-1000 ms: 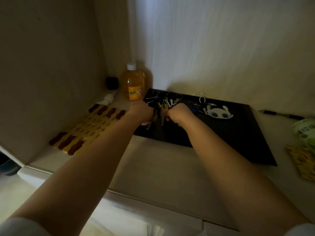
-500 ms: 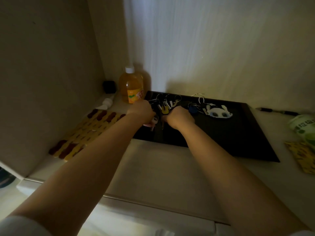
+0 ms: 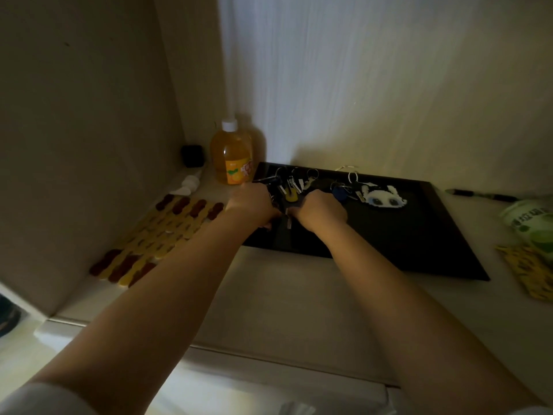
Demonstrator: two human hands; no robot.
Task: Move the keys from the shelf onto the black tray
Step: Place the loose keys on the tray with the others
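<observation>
A black tray [image 3: 419, 235] lies on the shelf against the back wall. A bunch of keys [image 3: 288, 187] with rings and a yellow tag rests on its left rear part. A second set with a blue fob [image 3: 339, 191] and a white pixel-art charm [image 3: 381, 197] lies further right on the tray. My left hand [image 3: 254, 205] and my right hand [image 3: 318, 209] both reach onto the tray, fingers curled around the left bunch, with one key hanging between them. The fingertips are hidden.
An orange drink bottle [image 3: 232, 157] stands at the tray's left rear corner, beside a small black box [image 3: 193, 155]. A yellow and brown mat [image 3: 161, 235] lies left. A pen [image 3: 478, 194], a green packet [image 3: 532, 226] and a yellow paper [image 3: 529, 271] sit right.
Both hands stayed on the left bunch of keys with only small shifts. The camera view tilted slightly, lowering the shelf in the frame.
</observation>
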